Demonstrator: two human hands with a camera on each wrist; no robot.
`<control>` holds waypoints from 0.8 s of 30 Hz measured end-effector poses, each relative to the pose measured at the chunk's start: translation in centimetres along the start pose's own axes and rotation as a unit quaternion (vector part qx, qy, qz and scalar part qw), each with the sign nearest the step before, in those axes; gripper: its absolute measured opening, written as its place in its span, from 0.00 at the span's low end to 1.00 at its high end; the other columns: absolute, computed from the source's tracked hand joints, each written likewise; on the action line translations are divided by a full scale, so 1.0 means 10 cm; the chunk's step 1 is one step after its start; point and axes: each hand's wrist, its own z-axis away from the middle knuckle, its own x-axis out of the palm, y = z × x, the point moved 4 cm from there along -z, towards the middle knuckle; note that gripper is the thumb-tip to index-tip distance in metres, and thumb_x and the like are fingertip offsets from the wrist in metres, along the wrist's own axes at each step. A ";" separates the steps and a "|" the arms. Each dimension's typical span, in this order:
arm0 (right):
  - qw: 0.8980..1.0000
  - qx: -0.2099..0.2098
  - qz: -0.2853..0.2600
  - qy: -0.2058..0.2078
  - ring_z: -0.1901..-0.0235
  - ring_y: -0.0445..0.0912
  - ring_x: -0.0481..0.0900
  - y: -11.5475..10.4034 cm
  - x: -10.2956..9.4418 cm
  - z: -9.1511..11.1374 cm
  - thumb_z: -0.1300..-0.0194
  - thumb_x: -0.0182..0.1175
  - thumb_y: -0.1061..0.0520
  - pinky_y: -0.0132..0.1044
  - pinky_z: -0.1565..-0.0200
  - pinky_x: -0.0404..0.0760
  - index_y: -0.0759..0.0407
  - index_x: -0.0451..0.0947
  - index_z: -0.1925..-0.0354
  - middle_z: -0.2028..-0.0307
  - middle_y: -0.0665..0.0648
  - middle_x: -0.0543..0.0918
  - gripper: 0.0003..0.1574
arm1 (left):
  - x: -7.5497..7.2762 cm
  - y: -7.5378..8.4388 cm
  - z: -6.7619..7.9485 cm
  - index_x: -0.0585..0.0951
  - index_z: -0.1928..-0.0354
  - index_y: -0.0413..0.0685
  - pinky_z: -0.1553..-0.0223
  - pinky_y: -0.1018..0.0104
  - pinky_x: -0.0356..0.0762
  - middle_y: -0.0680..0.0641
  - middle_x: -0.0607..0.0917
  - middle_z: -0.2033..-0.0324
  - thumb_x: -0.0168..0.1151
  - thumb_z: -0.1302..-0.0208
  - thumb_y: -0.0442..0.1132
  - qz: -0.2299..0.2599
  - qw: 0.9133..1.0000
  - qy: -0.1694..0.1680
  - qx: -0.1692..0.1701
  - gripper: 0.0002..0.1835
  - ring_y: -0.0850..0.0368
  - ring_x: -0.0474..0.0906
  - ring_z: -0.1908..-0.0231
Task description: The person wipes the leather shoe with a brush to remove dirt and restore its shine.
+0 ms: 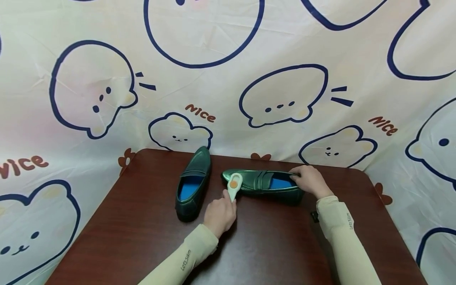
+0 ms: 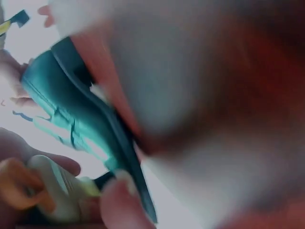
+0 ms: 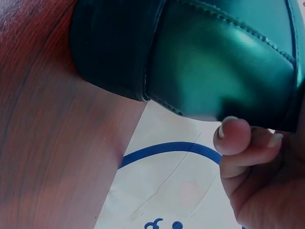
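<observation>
My left hand (image 1: 219,213) grips a small pale tool (image 1: 235,185) with a rounded head and an orange spot. Its head lies over the toe of a dark green loafer (image 1: 253,180), which rests sideways on the table with its toe to the left. In the left wrist view, the tool (image 2: 62,186) shows blurred orange and pale parts close to the loafer (image 2: 71,90). At the loafer's heel end, my right hand (image 1: 310,181) holds the rim of its opening. The right wrist view shows curled fingers (image 3: 233,136) against the shiny heel (image 3: 214,71).
A second green loafer (image 1: 192,186) with a blue insole stands to the left, toe pointing away. Beside the right sleeve is a small black object (image 1: 314,216). Behind the brown table (image 1: 270,241) hangs a pale curtain (image 1: 224,87) with cartoon drawings.
</observation>
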 end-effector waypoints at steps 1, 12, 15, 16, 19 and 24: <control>1.000 -0.001 0.000 0.002 0.54 0.56 0.80 -0.01 0.00 0.00 0.33 0.58 0.56 0.54 0.55 0.76 0.59 0.81 0.49 0.51 0.62 0.83 0.16 | -0.03 -0.03 0.00 0.67 0.62 0.40 0.86 0.59 0.67 0.47 0.71 0.88 0.51 0.30 0.49 -0.016 1.000 0.018 0.000 0.16 0.50 0.70 0.89; 1.000 0.004 -0.005 0.006 0.53 0.57 0.80 0.02 -0.03 0.03 0.33 0.58 0.56 0.56 0.53 0.76 0.59 0.82 0.49 0.51 0.62 0.83 0.16 | -0.23 0.08 -0.06 0.68 0.55 0.40 0.83 0.60 0.66 0.47 0.74 0.84 0.45 0.27 0.54 0.051 0.998 -0.011 0.036 0.20 0.52 0.70 0.86; 1.000 0.001 -0.005 0.003 0.53 0.57 0.80 0.01 0.00 0.01 0.33 0.58 0.55 0.56 0.53 0.76 0.59 0.81 0.49 0.51 0.62 0.83 0.16 | -0.17 0.18 -0.02 0.67 0.54 0.43 0.79 0.61 0.67 0.47 0.74 0.81 0.40 0.26 0.57 0.105 0.990 -0.084 0.038 0.23 0.55 0.70 0.83; 1.000 0.000 -0.005 0.001 0.53 0.57 0.80 0.00 0.02 -0.01 0.32 0.58 0.55 0.56 0.53 0.76 0.58 0.81 0.49 0.51 0.62 0.83 0.16 | -0.16 0.20 0.00 0.67 0.53 0.44 0.78 0.62 0.67 0.48 0.74 0.80 0.39 0.26 0.58 0.119 0.987 -0.098 0.041 0.23 0.56 0.69 0.83; 1.000 -0.002 -0.004 -0.009 0.51 0.57 0.79 -0.02 0.06 -0.02 0.32 0.57 0.54 0.56 0.52 0.75 0.58 0.81 0.47 0.50 0.62 0.82 0.17 | -0.11 0.22 0.03 0.66 0.52 0.44 0.77 0.63 0.66 0.49 0.73 0.80 0.38 0.26 0.59 0.150 0.979 -0.125 0.052 0.24 0.57 0.68 0.83; 1.000 0.004 -0.001 0.001 0.51 0.57 0.79 -0.01 0.01 0.00 0.33 0.58 0.55 0.56 0.52 0.75 0.59 0.81 0.48 0.51 0.61 0.83 0.17 | -0.02 0.29 -0.03 0.65 0.44 0.41 0.73 0.62 0.70 0.48 0.77 0.75 0.37 0.26 0.60 0.154 0.976 -0.137 0.071 0.28 0.56 0.72 0.78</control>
